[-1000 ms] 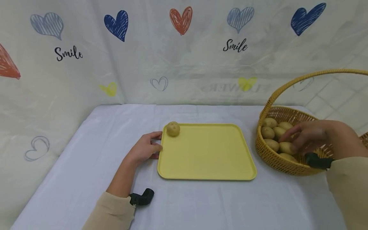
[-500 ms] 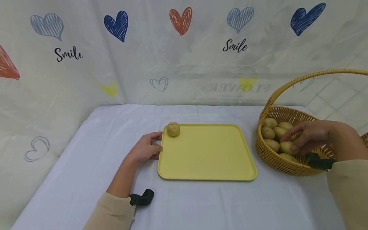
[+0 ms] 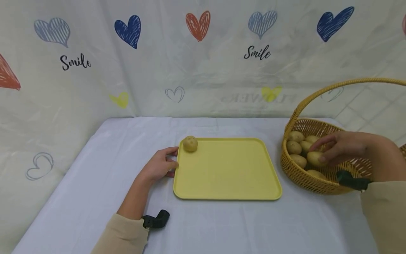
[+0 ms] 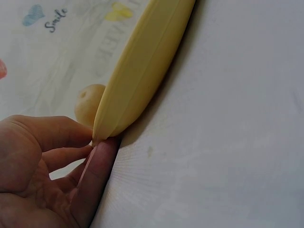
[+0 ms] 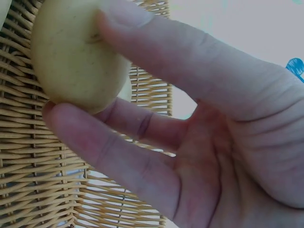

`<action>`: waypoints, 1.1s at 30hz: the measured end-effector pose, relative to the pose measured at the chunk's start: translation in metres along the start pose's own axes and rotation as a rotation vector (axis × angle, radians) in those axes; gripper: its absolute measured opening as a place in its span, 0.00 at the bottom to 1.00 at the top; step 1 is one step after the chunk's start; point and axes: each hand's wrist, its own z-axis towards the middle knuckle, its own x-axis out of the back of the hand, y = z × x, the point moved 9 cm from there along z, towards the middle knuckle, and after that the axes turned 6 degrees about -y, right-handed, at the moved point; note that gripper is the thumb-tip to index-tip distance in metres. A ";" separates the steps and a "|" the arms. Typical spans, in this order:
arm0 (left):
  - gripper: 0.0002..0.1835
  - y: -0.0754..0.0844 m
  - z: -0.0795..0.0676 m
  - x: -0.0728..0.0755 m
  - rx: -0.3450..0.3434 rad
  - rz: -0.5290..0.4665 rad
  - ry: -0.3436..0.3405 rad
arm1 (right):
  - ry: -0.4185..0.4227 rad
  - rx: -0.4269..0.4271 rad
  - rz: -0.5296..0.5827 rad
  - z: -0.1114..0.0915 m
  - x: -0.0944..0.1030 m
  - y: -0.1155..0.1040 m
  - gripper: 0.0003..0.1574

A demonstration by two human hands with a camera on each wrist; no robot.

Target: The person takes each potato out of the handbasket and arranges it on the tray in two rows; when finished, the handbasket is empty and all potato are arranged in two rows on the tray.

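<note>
A yellow rectangular tray (image 3: 226,171) lies on the white-covered table. My left hand (image 3: 158,165) pinches its left rim between thumb and fingers, which the left wrist view shows from close by. On the tray's far left corner sits one round potato (image 3: 190,144). Over at the right, my right hand (image 3: 349,146) reaches into a wicker basket (image 3: 296,176) and grips a potato (image 5: 78,59) between thumb and fingertips. Several other potatoes (image 3: 294,147) lie around it in the basket's left part. The fingers' far side is partly hidden behind the held potato.
The basket's tall arched handle (image 3: 317,97) rises over the right arm. A white sheet (image 3: 152,70) with printed hearts hangs behind the table. White tablecloth (image 3: 222,225) shows in front of the tray and to its left.
In the right hand's grip, the potato has risen slightly and shifted among the others in the basket. The left hand stays at the tray's rim. The head view has tilted a little.
</note>
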 end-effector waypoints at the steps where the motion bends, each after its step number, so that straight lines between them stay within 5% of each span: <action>1: 0.38 0.000 0.000 0.000 -0.002 -0.003 -0.001 | 0.007 0.001 -0.004 -0.001 0.000 0.000 0.33; 13: 0.38 0.001 0.000 -0.002 -0.004 -0.008 -0.007 | 0.088 0.033 -0.037 -0.004 0.004 -0.010 0.38; 33: 0.37 0.002 -0.002 -0.001 -0.002 -0.011 -0.003 | 0.219 0.145 -0.240 -0.016 0.005 -0.053 0.30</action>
